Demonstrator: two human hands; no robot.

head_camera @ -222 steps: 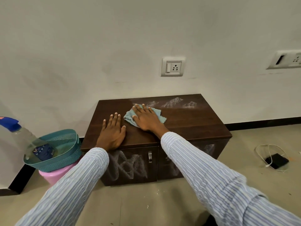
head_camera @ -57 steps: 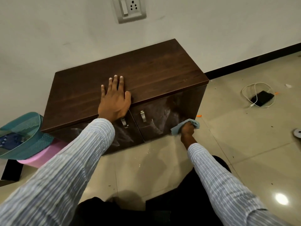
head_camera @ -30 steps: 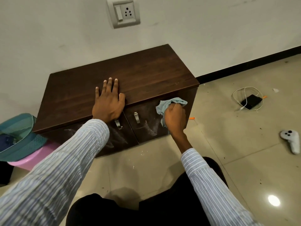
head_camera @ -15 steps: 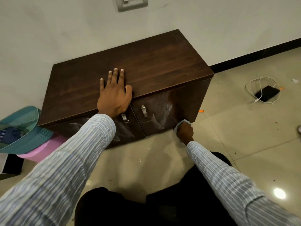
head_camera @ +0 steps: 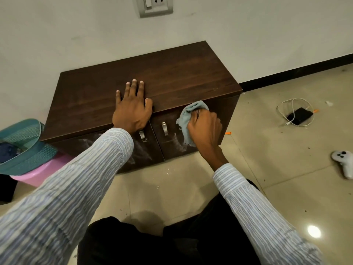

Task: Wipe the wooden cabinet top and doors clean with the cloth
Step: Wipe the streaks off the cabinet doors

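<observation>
A low dark wooden cabinet [head_camera: 172, 77] stands against the white wall. Its top looks free of powder. My left hand [head_camera: 131, 109] lies flat on the front edge of the top, fingers spread. My right hand [head_camera: 205, 128] grips a light blue cloth [head_camera: 188, 117] and presses it against the upper part of the right door [head_camera: 227, 111]. White smears show on the right door below the cloth and on the left door [head_camera: 141, 150]. Two metal handles [head_camera: 164, 128] sit where the doors meet.
A teal basket [head_camera: 24, 148] on a pink tub [head_camera: 38, 175] stands left of the cabinet. On the tiled floor to the right lie a black device with a white cable [head_camera: 299, 116] and a white controller [head_camera: 343, 165]. A wall socket [head_camera: 154, 5] is above.
My right hand with the cloth has moved up from the bottom of the right door to its upper part. My left hand stays on the top.
</observation>
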